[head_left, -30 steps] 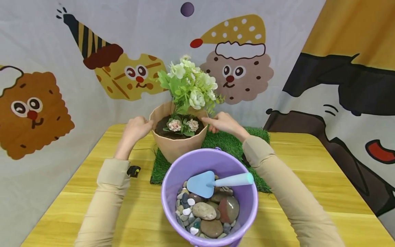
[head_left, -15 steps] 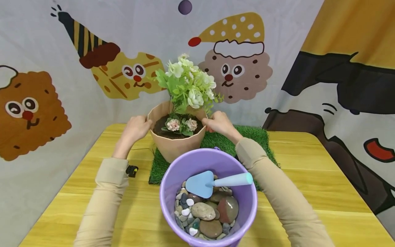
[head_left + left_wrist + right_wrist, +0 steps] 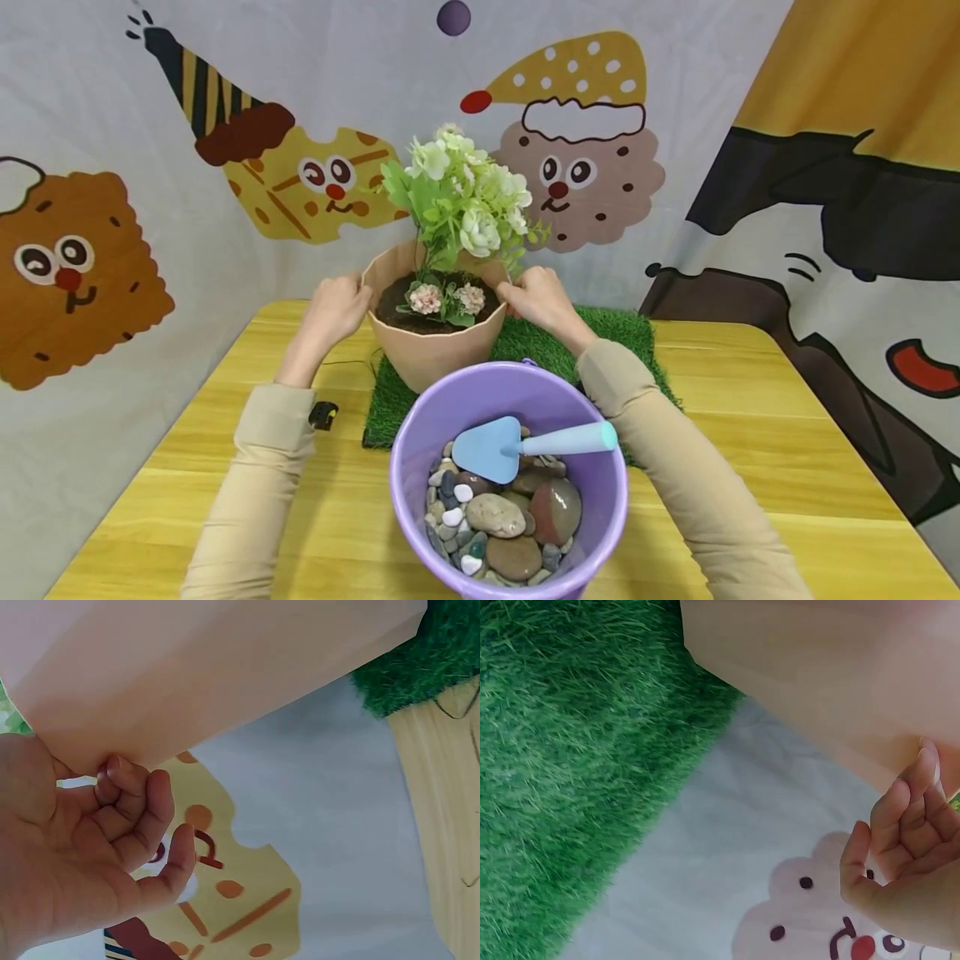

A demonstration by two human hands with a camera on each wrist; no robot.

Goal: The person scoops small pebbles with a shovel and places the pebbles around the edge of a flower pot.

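A peach-coloured flowerpot (image 3: 435, 354) stands at the back of the table, with dark soil (image 3: 397, 312) inside. White-green flowers (image 3: 465, 192) rise from it, and small pink flowers (image 3: 425, 299) sit low at its front. My left hand (image 3: 335, 310) pinches the pot's rim on the left. On the opposite side my right hand (image 3: 542, 298) pinches the rim too. Both wrist views show curled fingers against the pot's outer wall, left fingers (image 3: 124, 776) and right fingers (image 3: 919, 772). The thumbs' contact inside the rim is largely hidden.
In front of the pot stands a purple bucket (image 3: 401, 467) holding several stones (image 3: 495, 514) and a blue trowel (image 3: 487, 450). Green artificial turf (image 3: 386, 412) lies under the pot. A small black object (image 3: 324, 415) is by the left cuff. A printed cloth (image 3: 337, 50) hangs behind.
My right fingers have closed onto the pot's rim. The pot with its flowers has shifted very slightly up in the head view. The bucket looks unchanged.
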